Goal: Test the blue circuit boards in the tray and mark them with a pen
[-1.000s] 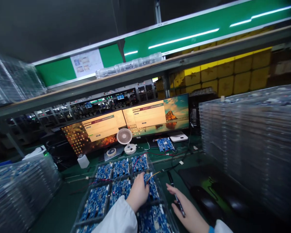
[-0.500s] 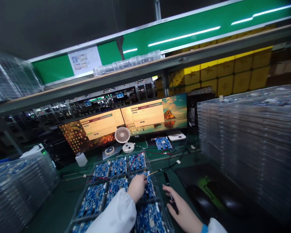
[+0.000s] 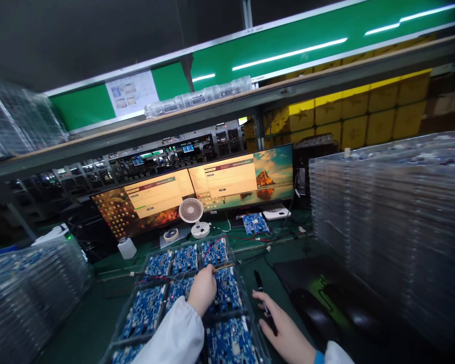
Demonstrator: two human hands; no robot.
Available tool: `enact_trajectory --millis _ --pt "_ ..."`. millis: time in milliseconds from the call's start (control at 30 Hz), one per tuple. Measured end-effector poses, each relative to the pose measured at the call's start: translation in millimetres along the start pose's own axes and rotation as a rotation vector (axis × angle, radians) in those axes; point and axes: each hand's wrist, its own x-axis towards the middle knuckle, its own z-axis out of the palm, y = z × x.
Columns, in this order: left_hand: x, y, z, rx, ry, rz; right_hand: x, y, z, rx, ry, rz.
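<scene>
Your left hand (image 3: pixel 202 289) pinches a thin wire (image 3: pixel 223 266) over the tray (image 3: pixel 246 283) of blue circuit boards (image 3: pixel 227 296), near centre | your right hand (image 3: pixel 284 331) curls closed around a black pen (image 3: pixel 263 301), just right of the tray | two monitors (image 3: pixel 197 194) and a small fan (image 3: pixel 191 212) stand far behind.

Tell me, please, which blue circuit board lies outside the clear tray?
The lone blue board near the right monitor; the rest sit in tray compartments.
</scene>
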Motion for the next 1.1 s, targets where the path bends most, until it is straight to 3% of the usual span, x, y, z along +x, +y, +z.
enact_trajectory --millis 167,567,1100 --pt "9.1 -12.7 4.2 0.081 0.141 -0.118 -0.6 -0.5 -0.7 0.001 -0.024 0.016" --pt "34.0 -18.3 0.5 0.195 -0.005 -0.102 0.8 -1.3 -2.3 -0.005 -0.032 0.005" --pt "46.8 -12.5 6.0 0.096 0.049 -0.157 0.0 -3.1 -2.7 -0.011 -0.046 -0.003"
